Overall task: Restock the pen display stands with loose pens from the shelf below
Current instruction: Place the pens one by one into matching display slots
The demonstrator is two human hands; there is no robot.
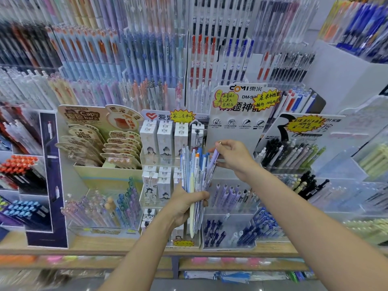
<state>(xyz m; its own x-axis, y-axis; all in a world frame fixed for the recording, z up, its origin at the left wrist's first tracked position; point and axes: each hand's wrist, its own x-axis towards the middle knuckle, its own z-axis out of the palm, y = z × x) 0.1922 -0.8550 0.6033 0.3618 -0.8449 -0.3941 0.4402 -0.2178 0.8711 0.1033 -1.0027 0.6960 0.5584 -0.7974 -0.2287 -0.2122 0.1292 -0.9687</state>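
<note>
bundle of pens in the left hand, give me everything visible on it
The bundle of pens is a fanned sheaf of slim pens, mostly blue, clear and white, one with an orange band, one pale yellow. They look plastic. It stands roughly upright, tips down, in front of the white box display. The left hand grips it round the lower part. The right hand pinches a lilac pen at the fan's upper right edge; whether that pen is free of the bundle is unclear.
</note>
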